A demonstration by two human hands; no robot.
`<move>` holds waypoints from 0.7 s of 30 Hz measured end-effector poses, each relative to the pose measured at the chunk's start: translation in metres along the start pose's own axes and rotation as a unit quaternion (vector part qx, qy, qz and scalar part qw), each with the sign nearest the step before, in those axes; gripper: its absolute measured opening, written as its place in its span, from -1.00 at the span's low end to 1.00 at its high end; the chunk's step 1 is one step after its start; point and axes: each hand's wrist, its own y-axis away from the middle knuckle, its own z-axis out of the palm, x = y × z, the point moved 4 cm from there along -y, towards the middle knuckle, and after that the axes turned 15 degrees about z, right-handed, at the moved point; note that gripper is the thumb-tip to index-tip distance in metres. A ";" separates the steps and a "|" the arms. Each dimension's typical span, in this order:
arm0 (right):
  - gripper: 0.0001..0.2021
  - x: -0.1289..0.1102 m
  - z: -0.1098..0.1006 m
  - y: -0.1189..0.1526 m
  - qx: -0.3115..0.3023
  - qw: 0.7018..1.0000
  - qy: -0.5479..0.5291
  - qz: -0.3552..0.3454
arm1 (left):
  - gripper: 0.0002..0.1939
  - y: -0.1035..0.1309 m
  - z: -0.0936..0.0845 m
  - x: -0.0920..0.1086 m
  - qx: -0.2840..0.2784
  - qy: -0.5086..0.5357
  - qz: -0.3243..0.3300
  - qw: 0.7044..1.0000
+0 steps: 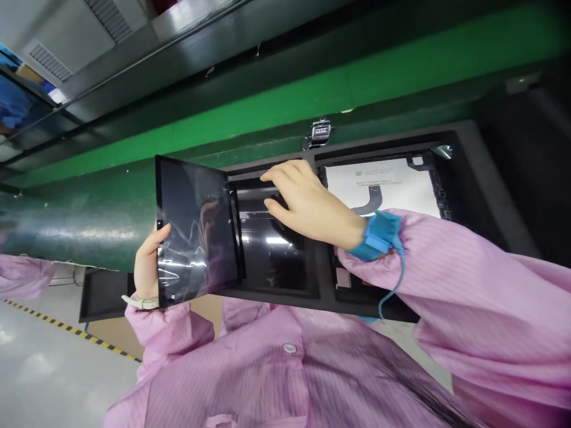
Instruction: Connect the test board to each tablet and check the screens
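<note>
My left hand [148, 261] is closed on the left edge of a glossy black tablet screen [191, 232], its thumb on the front face. The screen is tilted up, and its right side overlaps a black foam tray [320, 276]. Over the tray hangs my right hand [307, 202], thumb and fingers apart, holding nothing. Below its fingers, a dark shiny panel [272, 255] lies in one compartment. In the right compartment sits a tablet part with a white back [392, 178] and a grey ribbon cable [372, 199], partly hidden by my right forearm.
A blue wrist strap [377, 238] with a cord is on my right wrist. A small metal counter [320, 132] stands behind the tray on the green bench surface [111, 190]. At lower left is another black tray [104, 291]. A pink sleeve [24, 275] shows at the left edge.
</note>
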 end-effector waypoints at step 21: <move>0.01 -0.070 0.027 -0.051 -0.064 0.981 -0.182 -0.030 | -0.61 0.014 0.045 -0.005 -0.167 0.043 -0.012 0.985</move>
